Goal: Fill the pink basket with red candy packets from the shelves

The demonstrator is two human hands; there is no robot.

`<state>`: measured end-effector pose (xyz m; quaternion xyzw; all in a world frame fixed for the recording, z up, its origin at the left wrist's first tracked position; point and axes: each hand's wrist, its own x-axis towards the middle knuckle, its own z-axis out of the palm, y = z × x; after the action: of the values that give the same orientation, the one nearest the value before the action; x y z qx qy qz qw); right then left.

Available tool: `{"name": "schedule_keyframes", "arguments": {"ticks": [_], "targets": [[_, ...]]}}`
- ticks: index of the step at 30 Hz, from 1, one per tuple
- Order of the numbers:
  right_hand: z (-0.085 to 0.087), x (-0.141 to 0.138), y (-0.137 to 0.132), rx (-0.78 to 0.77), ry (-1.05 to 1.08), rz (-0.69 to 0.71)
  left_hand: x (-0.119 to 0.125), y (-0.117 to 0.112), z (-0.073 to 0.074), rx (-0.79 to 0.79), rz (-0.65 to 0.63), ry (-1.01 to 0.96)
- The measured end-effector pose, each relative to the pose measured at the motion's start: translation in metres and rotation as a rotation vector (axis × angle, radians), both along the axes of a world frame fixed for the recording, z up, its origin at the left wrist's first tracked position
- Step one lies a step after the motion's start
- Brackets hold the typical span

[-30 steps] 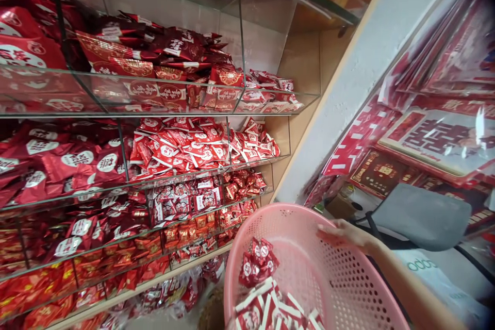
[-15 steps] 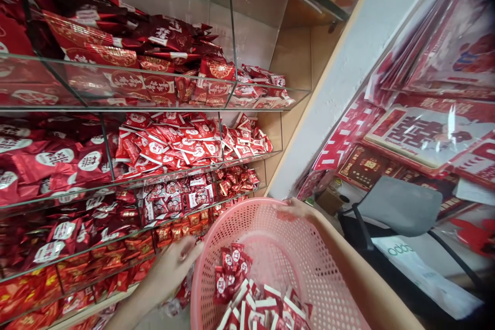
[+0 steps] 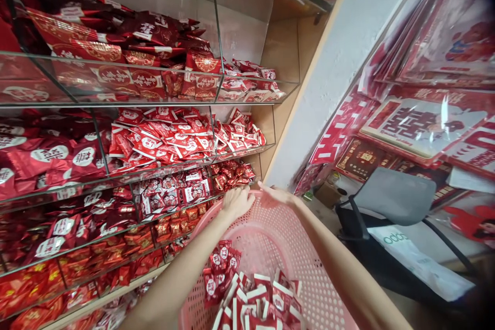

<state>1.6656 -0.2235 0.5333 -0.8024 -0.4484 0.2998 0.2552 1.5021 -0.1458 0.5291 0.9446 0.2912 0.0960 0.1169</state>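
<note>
While the left hand curls closed over its far rim and the right hand lies just beside, touching that rim, its grip impossible to tell, the basket stands near the glass-fronted shelves. It is pale pink, rounded and deep, its wall pierced with rows of small holes. Inside lie dark red packets with white round labels, touching white-banded red packets.
</note>
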Motion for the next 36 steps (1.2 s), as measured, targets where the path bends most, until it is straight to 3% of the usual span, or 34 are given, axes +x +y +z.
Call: {"name": "schedule_keyframes", "arguments": {"ticks": [4, 9, 14, 22, 26, 31, 36], "targets": [[-0.012, -0.008, 0.004, -0.016, -0.147, -0.008, -0.010, 0.002, -0.011, 0.020, 0.042, 0.006], [-0.009, -0.014, -0.005, 0.086, -0.202, -0.003, -0.024, 0.006, -0.007, 0.040, 0.077, 0.005], [0.004, -0.012, -0.042, 0.194, 0.050, 0.027, -0.024, 0.002, 0.001, 0.065, 0.066, 0.003], [0.008, -0.031, -0.122, 0.191, 0.522, -0.143, -0.044, 0.005, -0.004, 0.070, 0.082, -0.012], [-0.001, -0.052, -0.151, 0.290, 0.673, -0.255, -0.062, 0.011, -0.004, 0.062, 0.146, 0.009], [-0.022, -0.079, -0.165, 0.314, 0.709, -0.436, -0.087, 0.020, -0.001, 0.070, 0.236, 0.055], [-0.033, -0.095, -0.168, 0.386, 0.677, -0.439, -0.107, 0.024, 0.000, 0.066, 0.355, 0.084]]}}
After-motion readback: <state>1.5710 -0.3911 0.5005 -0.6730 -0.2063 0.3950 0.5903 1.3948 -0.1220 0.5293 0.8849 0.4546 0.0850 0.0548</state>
